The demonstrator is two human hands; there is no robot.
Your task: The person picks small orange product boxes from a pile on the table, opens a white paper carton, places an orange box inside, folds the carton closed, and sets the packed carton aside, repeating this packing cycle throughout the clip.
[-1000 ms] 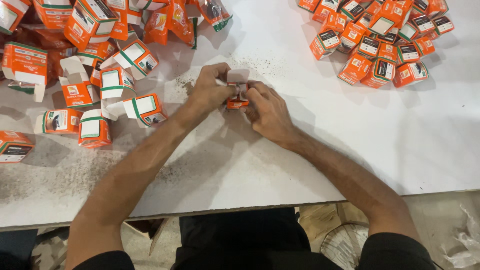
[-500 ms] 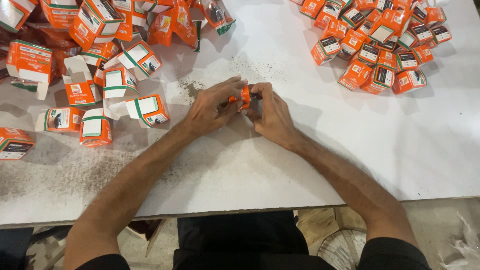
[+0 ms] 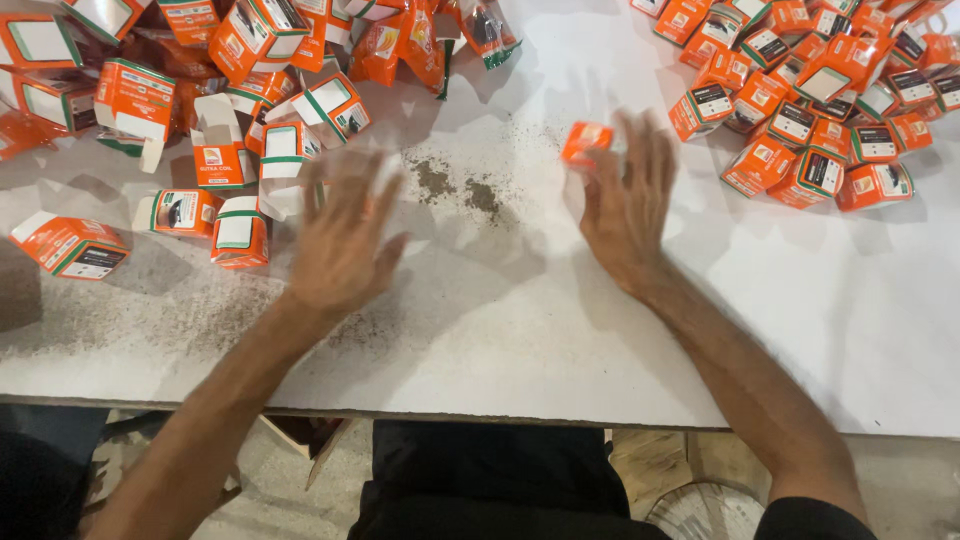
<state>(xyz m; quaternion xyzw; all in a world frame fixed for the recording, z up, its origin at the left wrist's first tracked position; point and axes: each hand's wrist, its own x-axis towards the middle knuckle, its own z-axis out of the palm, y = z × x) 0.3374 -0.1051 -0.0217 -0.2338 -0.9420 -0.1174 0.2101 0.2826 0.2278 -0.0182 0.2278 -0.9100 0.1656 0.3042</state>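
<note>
Looking down, we see the white table (image 3: 500, 340) filling most of the view, its near edge running across below our forearms, with a patch of dark dust (image 3: 455, 188) on it between our hands. At the far right lies a heap of closed orange boxes (image 3: 820, 90), packed close together and touching one another. At the far left sits a looser pile of open orange-and-white cartons (image 3: 200, 90), several with their flaps standing up; one closed carton (image 3: 72, 247) lies apart by the left edge. Our left hand (image 3: 340, 235) is blurred, palm down, fingers spread wide and holding nothing, hovering just beside the nearest open cartons. Our right hand (image 3: 628, 205) is also spread, fingers fanned out. The small orange box (image 3: 586, 142) sits at its fingertips, on the thumb side, well short of the closed heap; we cannot tell whether the fingers touch it.
</note>
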